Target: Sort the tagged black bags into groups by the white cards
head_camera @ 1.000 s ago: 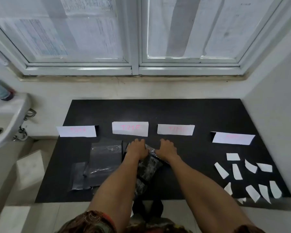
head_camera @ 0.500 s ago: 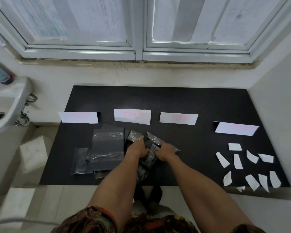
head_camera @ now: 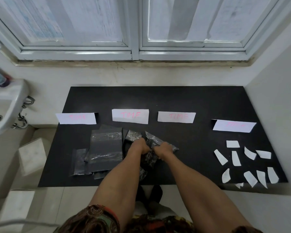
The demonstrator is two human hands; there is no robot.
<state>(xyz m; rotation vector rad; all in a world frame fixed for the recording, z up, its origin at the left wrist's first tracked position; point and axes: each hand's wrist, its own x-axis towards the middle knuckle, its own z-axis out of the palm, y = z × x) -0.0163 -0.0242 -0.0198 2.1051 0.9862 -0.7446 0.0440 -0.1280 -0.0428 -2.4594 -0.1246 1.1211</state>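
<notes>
you're in the middle of picking through the heap, not yet placing: your left hand (head_camera: 140, 146) and right hand (head_camera: 164, 149) are both closed on the crinkled bundle of black bags (head_camera: 149, 153) that sits between them on the black counter (head_camera: 175, 101), the fingers curled down into the plastic so you can't see just how many bags each one has. one shiny corner sticks up just beyond your left hand, another beyond your right. to the outside of your left hand lies a flatter stack of bags (head_camera: 106, 148), some overlapping, already sitting below the two leftmost cards. ahead of your hands stand the white cards: the second card (head_camera: 130, 116) straight past your left hand, the third card (head_camera: 176, 117) past your right, the first card (head_camera: 76, 118) far off to the left, the fourth card (head_camera: 233, 126) well out to the right. beyond your right hand, well apart, the loose white tags (head_camera: 245, 163) are scattered. next, i'd judge, you need to peel one bag free of the bundle, turn it until its tag reads, and only then choose a card; the pink lettering is too faint to tell the cards apart from here.
</notes>
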